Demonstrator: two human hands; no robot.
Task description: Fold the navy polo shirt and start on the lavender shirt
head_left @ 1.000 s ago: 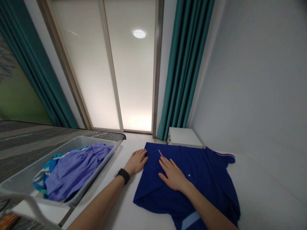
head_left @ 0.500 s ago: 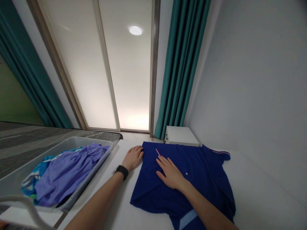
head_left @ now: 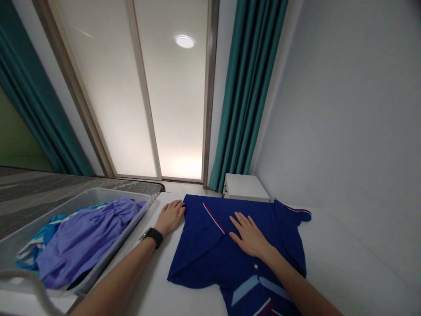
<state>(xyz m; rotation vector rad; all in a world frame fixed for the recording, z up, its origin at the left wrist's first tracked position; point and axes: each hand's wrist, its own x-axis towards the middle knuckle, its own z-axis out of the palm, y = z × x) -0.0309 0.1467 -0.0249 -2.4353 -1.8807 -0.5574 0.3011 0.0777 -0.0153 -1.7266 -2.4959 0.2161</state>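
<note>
Across the white tabletop [head_left: 194, 303], the blue shirt [head_left: 197, 245] lies spread. My right hand [head_left: 250, 238] rests flat on it, clasping nothing; my left hand [head_left: 171, 217] lies open at its edge. Sliding the right hand sideways could drag the fabric into creases.

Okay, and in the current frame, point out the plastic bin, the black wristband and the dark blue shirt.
Plastic bin [head_left: 130, 237]: head view, on its right-hand side wall.
Black wristband [head_left: 155, 237]: head view, on the strap.
Dark blue shirt [head_left: 197, 254]: head view, on the fabric below the striped trim.
</note>
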